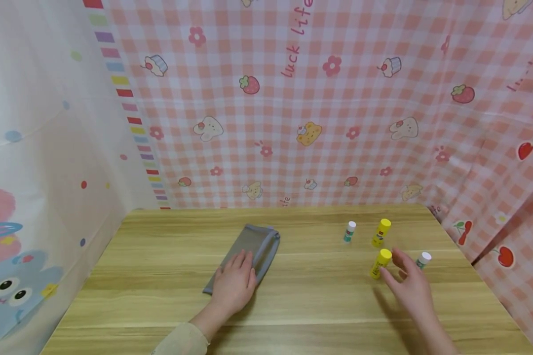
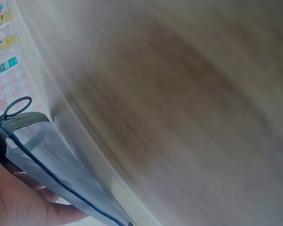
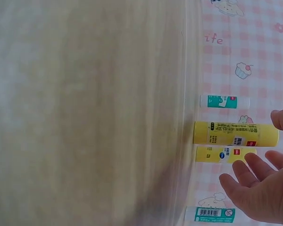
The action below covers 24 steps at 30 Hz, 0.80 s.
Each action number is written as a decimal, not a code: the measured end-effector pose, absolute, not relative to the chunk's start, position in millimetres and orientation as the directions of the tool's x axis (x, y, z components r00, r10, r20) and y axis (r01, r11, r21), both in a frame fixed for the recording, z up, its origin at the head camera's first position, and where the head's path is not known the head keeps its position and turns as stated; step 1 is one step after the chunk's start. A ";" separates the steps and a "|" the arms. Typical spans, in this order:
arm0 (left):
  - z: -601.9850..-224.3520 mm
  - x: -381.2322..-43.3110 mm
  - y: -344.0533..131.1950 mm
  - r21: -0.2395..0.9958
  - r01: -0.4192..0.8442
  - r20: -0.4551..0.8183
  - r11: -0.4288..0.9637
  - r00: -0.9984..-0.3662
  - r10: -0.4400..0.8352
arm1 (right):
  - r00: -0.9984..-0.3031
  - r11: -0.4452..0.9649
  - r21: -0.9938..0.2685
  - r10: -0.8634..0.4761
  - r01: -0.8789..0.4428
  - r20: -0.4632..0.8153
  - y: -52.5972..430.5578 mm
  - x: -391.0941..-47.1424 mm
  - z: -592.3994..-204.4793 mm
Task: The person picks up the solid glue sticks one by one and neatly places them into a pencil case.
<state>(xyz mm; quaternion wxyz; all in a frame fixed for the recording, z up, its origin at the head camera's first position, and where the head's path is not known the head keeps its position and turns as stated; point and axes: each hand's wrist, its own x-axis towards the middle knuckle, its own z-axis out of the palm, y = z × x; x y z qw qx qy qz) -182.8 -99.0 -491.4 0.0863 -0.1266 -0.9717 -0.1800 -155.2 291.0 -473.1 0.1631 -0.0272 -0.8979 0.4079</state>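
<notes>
A grey zippered mesh pouch [image 1: 266, 241] lies on the wooden table, its zip ring showing in the left wrist view. My left hand [image 1: 234, 283] rests on top of this pouch [image 2: 52, 160] with its fingers extended. On the right, my right hand [image 1: 410, 286] is at the nearer yellow glue stick [image 1: 381, 264], which stands upright. In the right wrist view the thumb is near the cap of that yellow glue stick [image 3: 236, 134] on one side, and the loosely bent fingers [image 3: 245, 174] are on the other, with space between.
Behind it stands another yellow glue stick [image 1: 381, 232]. A small green glue stick with a white cap [image 1: 349, 231] is farther left, and a similar one [image 1: 423, 260] stands partly hidden behind my right hand. Patterned cloth [image 1: 293, 98] hangs along the table's back edge.
</notes>
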 end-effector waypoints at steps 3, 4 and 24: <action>-491.0 -182.7 -99.0 0.334 0.280 0.212 0.900 -0.953 0.217 | -0.955 0.645 -0.762 0.186 -0.059 0.232 291.9 -158.1 -474.4; -491.1 -182.8 -99.1 0.337 0.279 0.210 0.899 -0.953 0.217 | -0.957 0.641 -0.766 0.188 -0.049 0.219 292.2 -159.3 -474.8; -492.6 -183.4 -99.7 0.346 0.293 0.218 0.891 -0.949 0.227 | -0.970 0.604 -0.795 0.221 0.056 0.100 293.8 -171.6 -481.8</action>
